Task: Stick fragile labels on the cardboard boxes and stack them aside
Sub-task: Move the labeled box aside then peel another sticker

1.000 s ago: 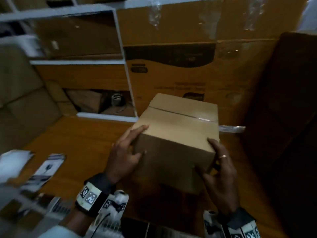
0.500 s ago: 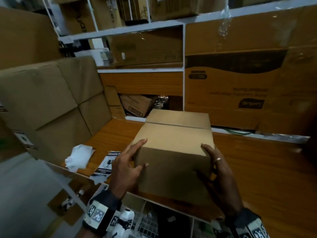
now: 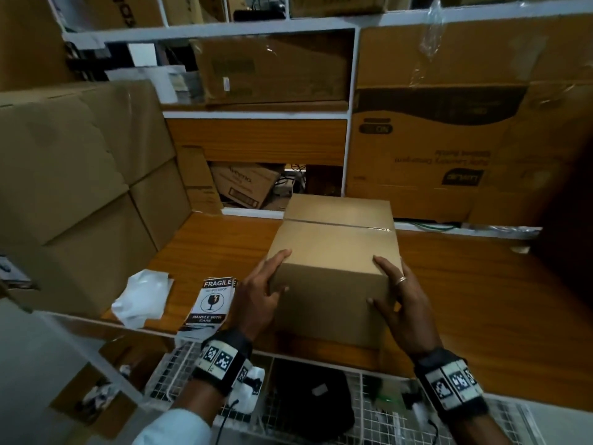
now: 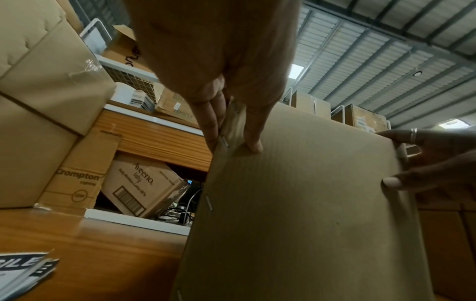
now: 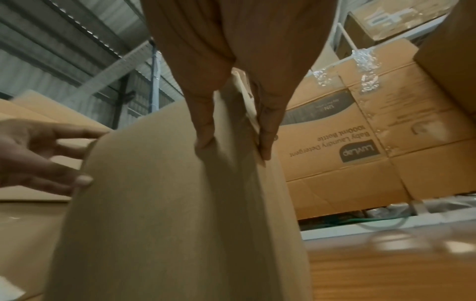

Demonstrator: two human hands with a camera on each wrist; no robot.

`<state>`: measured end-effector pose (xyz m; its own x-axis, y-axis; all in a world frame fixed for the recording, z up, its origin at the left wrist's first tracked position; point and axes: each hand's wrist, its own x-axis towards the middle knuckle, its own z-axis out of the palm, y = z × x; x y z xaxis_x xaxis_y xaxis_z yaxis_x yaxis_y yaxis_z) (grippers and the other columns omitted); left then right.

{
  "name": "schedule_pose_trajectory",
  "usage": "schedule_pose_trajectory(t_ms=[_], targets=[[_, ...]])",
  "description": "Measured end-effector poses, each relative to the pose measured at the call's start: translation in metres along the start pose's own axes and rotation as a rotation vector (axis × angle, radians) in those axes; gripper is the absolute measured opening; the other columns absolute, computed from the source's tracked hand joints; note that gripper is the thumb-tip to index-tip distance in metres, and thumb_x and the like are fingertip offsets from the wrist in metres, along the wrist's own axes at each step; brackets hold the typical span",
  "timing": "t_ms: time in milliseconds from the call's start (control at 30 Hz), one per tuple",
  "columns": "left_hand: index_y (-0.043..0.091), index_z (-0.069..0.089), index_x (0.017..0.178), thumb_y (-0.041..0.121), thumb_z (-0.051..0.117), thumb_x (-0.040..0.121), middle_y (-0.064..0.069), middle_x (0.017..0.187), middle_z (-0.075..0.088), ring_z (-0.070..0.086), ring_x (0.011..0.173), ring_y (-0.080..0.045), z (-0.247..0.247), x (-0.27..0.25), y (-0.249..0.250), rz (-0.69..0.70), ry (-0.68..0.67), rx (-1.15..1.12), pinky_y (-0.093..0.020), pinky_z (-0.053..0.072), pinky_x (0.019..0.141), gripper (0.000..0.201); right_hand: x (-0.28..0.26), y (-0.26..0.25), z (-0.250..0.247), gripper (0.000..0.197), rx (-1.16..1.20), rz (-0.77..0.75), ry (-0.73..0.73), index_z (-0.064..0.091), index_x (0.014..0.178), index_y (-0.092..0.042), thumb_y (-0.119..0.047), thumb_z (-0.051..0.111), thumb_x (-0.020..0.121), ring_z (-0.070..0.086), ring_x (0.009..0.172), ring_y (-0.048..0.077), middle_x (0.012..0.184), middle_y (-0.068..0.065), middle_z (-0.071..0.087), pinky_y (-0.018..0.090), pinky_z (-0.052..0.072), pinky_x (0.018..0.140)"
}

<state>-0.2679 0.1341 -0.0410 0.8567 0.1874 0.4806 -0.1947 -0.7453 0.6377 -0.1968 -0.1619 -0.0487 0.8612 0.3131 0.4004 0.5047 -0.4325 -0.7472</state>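
1. At the bottom of the head view, a wire-mesh rack (image 3: 378, 422) runs under the near edge of the counter (image 3: 481, 303), with a dark pouch (image 3: 314, 399) lying on it at bottom centre.
2. The left hand (image 3: 256, 300), centre-left of the frame, holds the near left corner of the cardboard box (image 3: 333, 261): its thumb lies on the front face and its fingers run along the left side up to the top edge. The left wrist view shows the thumb (image 4: 253, 142) pressed on the front face beside a stapled seam.
3. The right hand (image 3: 404, 303), centre-right, clasps the near right corner in the same way, thumb on the front face, fingers along the right side, a ring (image 3: 401, 280) on one finger.
4. The cardboard box sits in the middle of the frame on the wooden counter, its top flaps sealed by clear tape across the far part.
5. Just left of the left hand lies a stack of FRAGILE labels (image 3: 211, 303) on the near edge of the counter, printed "HANDLE WITH CARE".
6. Further left lies crumpled white paper (image 3: 141, 297).
7. Large plain cartons (image 3: 73, 187) are stacked at the left of the frame.
8. At the top, white shelving (image 3: 256, 115) holds more cartons, including a LuvLap detergent carton (image 3: 433, 155) at upper right, printed upside down.
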Motion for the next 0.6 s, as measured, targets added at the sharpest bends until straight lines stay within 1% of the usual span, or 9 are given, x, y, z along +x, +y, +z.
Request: schedule_pose_trajectory(t_ms=[100,200,233,300,400,467,500,567,600], targets=[[0.047,0.037,0.15,0.008,0.077,0.085,-0.002,0.151,0.05,0.062,0.121,-0.021,0.004,0.01,-0.009,0.012,0.012,-0.008,-0.037,0.064,0.083,0.086,0.012,0.001,0.003,0.084,-0.008,0.018,0.005,0.035,0.151,-0.052,-0.016,0.076,0.087,0.037,0.146,0.033,0.162,0.006,0.032,0.06,0.051,0.104],[0.051,0.032,0.15,0.011,0.076,0.086,-0.005,0.155,0.046,0.061,0.123,-0.024,0.01,0.018,-0.018,0.027,0.024,0.013,-0.04,0.064,0.084,0.088,0.021,0.002,0.007,0.084,-0.01,0.028,0.008,0.035,0.151,-0.051,-0.015,0.074,0.086,0.038,0.146,0.033,0.16,0.007,0.035,0.06,0.05,0.104],[0.05,0.033,0.15,0.012,0.076,0.085,-0.004,0.155,0.047,0.061,0.123,-0.023,0.012,0.021,-0.021,0.043,0.041,0.022,-0.04,0.064,0.084,0.087,0.024,0.003,0.008,0.083,-0.015,0.027,0.013,0.035,0.151,-0.051,-0.016,0.074,0.086,0.038,0.146,0.032,0.16,0.007,0.035,0.06,0.05,0.104],[0.043,0.038,0.15,0.013,0.075,0.084,0.0,0.151,0.05,0.06,0.121,-0.021,0.017,0.025,-0.023,0.059,0.072,0.018,-0.04,0.063,0.086,0.082,0.029,0.007,0.009,0.082,-0.007,0.014,0.02,0.036,0.151,-0.047,-0.014,0.073,0.086,0.039,0.145,0.029,0.16,0.005,0.036,0.058,0.051,0.105],[0.028,0.045,0.149,0.011,0.079,0.082,0.007,0.145,0.052,0.059,0.122,-0.02,0.025,0.031,-0.022,0.112,0.127,0.043,-0.043,0.062,0.089,0.077,0.035,0.01,0.01,0.081,0.038,-0.012,0.046,0.039,0.152,-0.036,-0.005,0.074,0.085,0.042,0.141,0.016,0.156,-0.001,0.041,0.05,0.051,0.107],[0.025,0.046,0.149,0.007,0.08,0.082,0.009,0.146,0.049,0.058,0.125,-0.019,0.028,0.034,-0.025,0.133,0.136,0.051,-0.045,0.061,0.091,0.078,0.037,0.013,0.01,0.081,0.06,-0.034,0.059,0.039,0.151,-0.037,-0.003,0.073,0.086,0.042,0.137,0.001,0.155,-0.006,0.041,0.043,0.05,0.106],[0.025,0.045,0.15,0.007,0.079,0.082,0.008,0.148,0.05,0.057,0.126,-0.019,0.029,0.038,-0.027,0.128,0.134,0.05,-0.046,0.06,0.092,0.078,0.039,0.017,0.01,0.08,0.084,-0.047,0.059,0.038,0.151,-0.038,-0.003,0.072,0.086,0.041,0.136,-0.003,0.155,-0.007,0.04,0.043,0.05,0.105],[0.027,0.043,0.151,0.006,0.079,0.083,0.004,0.149,0.052,0.057,0.13,-0.02,0.029,0.041,-0.024,0.113,0.13,0.041,-0.045,0.059,0.095,0.08,0.037,0.02,0.014,0.078,0.125,-0.036,0.065,0.039,0.152,-0.037,-0.004,0.07,0.088,0.042,0.137,0.002,0.156,-0.01,0.037,0.049,0.053,0.101],[0.03,0.041,0.152,0.006,0.079,0.083,0.003,0.149,0.052,0.056,0.131,-0.019,0.027,0.042,-0.023,0.111,0.115,0.042,-0.044,0.059,0.096,0.082,0.036,0.021,0.016,0.079,0.098,-0.028,0.078,0.038,0.152,-0.037,-0.003,0.07,0.088,0.043,0.138,0.01,0.157,-0.009,0.036,0.056,0.054,0.099]])
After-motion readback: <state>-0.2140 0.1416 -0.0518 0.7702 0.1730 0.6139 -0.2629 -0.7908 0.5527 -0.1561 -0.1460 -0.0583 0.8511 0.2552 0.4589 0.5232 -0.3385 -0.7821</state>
